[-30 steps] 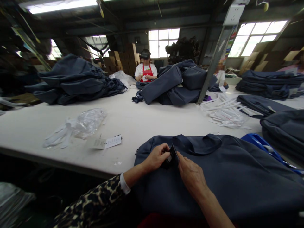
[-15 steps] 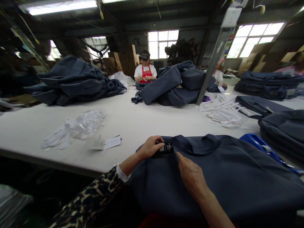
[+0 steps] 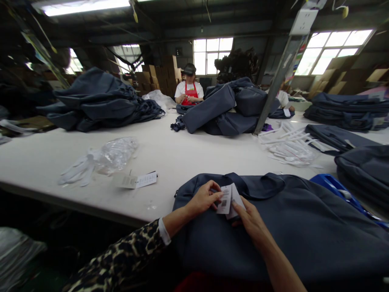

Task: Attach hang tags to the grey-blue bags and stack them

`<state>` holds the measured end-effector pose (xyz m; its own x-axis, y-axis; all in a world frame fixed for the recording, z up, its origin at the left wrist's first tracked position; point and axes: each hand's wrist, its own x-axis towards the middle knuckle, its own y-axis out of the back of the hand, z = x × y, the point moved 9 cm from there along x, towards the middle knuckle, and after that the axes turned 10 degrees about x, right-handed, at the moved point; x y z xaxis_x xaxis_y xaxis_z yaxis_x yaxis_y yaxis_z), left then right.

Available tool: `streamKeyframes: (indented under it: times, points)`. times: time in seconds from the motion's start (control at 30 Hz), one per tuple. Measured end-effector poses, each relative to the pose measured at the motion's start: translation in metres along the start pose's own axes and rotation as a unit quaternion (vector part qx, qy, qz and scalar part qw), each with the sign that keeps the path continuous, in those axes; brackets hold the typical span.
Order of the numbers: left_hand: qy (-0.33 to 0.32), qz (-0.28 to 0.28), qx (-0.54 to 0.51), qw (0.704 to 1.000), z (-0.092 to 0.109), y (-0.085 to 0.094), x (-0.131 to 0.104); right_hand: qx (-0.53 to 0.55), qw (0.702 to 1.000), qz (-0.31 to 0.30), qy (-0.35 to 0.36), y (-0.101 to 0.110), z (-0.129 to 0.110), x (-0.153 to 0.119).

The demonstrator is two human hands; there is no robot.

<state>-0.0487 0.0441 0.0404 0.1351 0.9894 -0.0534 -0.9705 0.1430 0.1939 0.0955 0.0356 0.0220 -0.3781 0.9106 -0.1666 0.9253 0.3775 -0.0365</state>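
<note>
A dark blue bag (image 3: 291, 227) lies on the white table right in front of me, its strap handles along the far edge. Above its left part I hold white printed hang tags (image 3: 225, 200). My left hand (image 3: 204, 199) pinches the left edge of one tag between thumb and fingers. From the right, my right hand (image 3: 249, 217) has its thumb laid on the other tag, with its fingers curled underneath. Part of the tags is covered by my fingers.
On the white table (image 3: 170, 156) lie a plastic bag (image 3: 117, 154), white gloves (image 3: 79, 170) and loose tags (image 3: 147, 179). A blue tool (image 3: 337, 188) sits beside the bag. Piled bags (image 3: 100, 101) and a metal post (image 3: 275, 85) stand farther back. A co-worker in a red apron (image 3: 191, 94) works opposite.
Earlier my hands held a black label at the bag's top edge. Now white hang tags are between my fingers, and both hands sit slightly lower and farther right.
</note>
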Motion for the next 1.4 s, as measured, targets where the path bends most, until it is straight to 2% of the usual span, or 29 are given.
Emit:
streamKeyframes:
  times: [0.1, 0.23, 0.3, 0.47, 0.67, 0.87, 0.93, 1.0, 1.03, 1.1, 1.2, 1.3, 1.4]
  points:
    - [-0.019, 0.017, 0.029, 0.999, -0.006, -0.003, 0.004, 0.103, 0.994, 0.0, -0.03, 0.001, 0.007, -0.001]
    - [-0.025, 0.067, 0.095, 0.993, -0.009, 0.002, 0.006, 0.185, 0.982, 0.008, -0.046, 0.004, 0.013, -0.002]
    - [-0.022, 0.053, 0.085, 0.995, -0.013, -0.001, 0.008, 0.204, 0.978, 0.011, -0.045, 0.005, 0.015, -0.001]
    - [-0.012, 0.021, 0.02, 1.0, -0.022, -0.005, 0.015, 0.16, 0.986, 0.008, -0.033, 0.004, 0.012, -0.002]
    - [0.054, -0.03, -0.044, 0.997, -0.026, -0.011, 0.017, 0.138, 0.99, 0.007, -0.031, 0.003, 0.008, -0.004]
    - [0.068, -0.01, -0.038, 0.997, -0.029, -0.007, 0.022, 0.116, 0.993, 0.008, -0.035, 0.003, 0.011, -0.002]
    - [0.044, 0.038, 0.008, 0.998, -0.024, -0.002, 0.019, 0.098, 0.995, 0.015, -0.026, 0.004, 0.01, -0.001]
    - [0.004, 0.09, 0.089, 0.992, -0.012, 0.003, 0.011, 0.089, 0.996, 0.024, -0.016, 0.005, 0.009, -0.001]
    - [-0.021, 0.099, 0.133, 0.986, -0.004, 0.002, 0.006, 0.09, 0.995, 0.027, -0.013, 0.005, 0.008, -0.002]
    - [-0.079, 0.079, 0.201, 0.973, 0.011, -0.008, -0.005, 0.096, 0.995, 0.03, -0.009, 0.005, 0.006, -0.002]
    - [-0.151, 0.047, 0.246, 0.956, 0.025, -0.019, -0.016, 0.104, 0.994, 0.031, -0.013, 0.004, 0.004, -0.004]
    - [-0.15, 0.073, 0.21, 0.963, 0.023, -0.013, -0.014, 0.109, 0.993, 0.038, -0.014, 0.005, 0.003, -0.006]
    - [-0.079, 0.1, 0.114, 0.985, 0.006, 0.0, -0.001, 0.115, 0.993, 0.038, -0.012, 0.006, 0.005, -0.006]
